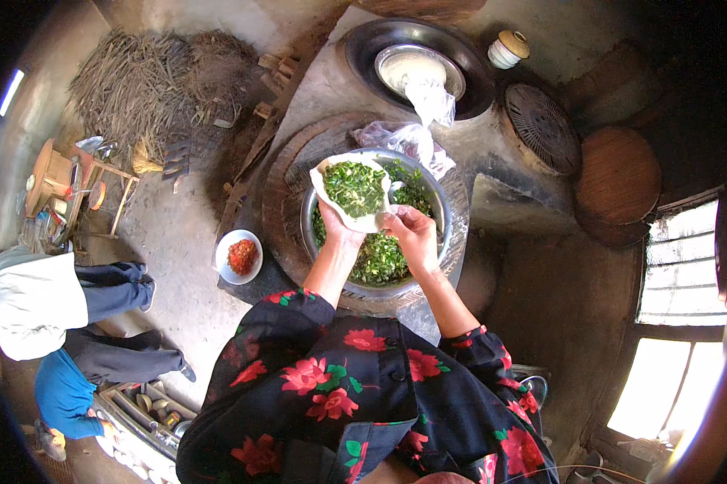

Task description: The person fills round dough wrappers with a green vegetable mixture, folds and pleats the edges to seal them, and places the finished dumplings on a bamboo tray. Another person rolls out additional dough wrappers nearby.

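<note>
A round piece of dough (370, 224) bearing chopped green filling (356, 189) rests on my left hand (341, 225), which supports it from below. The fingers of my right hand (413, 233) pinch its near right rim. Both hands are above a large metal basin (443, 209) of chopped greens (380, 257); a pale spoon or handle shows partly behind the dough. The basin stands on a round woven lid on the stove. Beyond it lie clear plastic bags (408, 139). A metal bowl (460, 78) with white dough or flour (413, 68) sits inside a big dark wok (363, 57).
At the left stove edge stands a white bowl (221, 260) of red chopped sauce. A lidded white jar (504, 53) and a round woven tray (542, 128) are at the back right. Two people (33, 302) (67, 393) are at the left, near a long counter. Dry brushwood (151, 91) lies beyond.
</note>
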